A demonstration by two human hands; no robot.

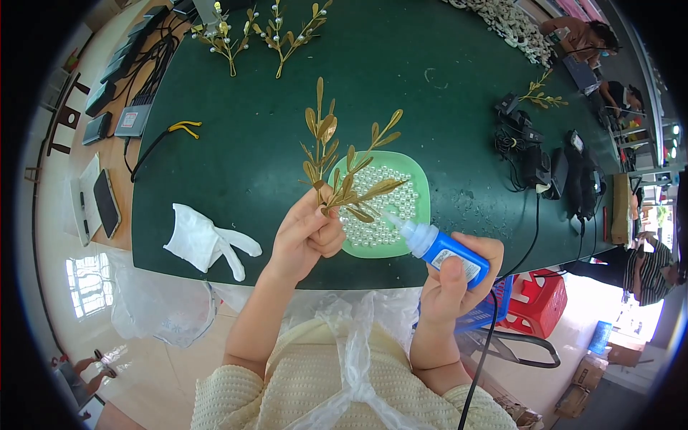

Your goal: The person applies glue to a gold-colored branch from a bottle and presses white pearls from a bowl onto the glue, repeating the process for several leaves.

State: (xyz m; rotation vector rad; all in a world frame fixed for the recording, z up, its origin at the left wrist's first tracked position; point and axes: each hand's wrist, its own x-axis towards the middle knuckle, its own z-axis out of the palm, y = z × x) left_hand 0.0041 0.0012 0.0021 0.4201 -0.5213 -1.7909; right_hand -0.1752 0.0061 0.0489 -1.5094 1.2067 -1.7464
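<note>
My left hand (308, 233) pinches the stem of a golden leaf branch (327, 129), whose thin twigs fan upward and to the right. In my right hand (459, 279) is a blue glue bottle (455, 254) with a white cap and a fine clear nozzle. The bottle tilts toward the branch, its tip close to the lower right leaves; I cannot tell whether they touch. Beneath both, a light green dish (421, 183) holds many loose white pearl beads (390, 183). The branch covers part of the dish.
Two golden branches with pearls (228, 49) lie at the far left of the green table (236, 136). A white glove (201, 240) rests near the left front edge. Black adapters with cables (534, 161) sit at the right. A red stool (534, 304) stands below the table; other people are at far right.
</note>
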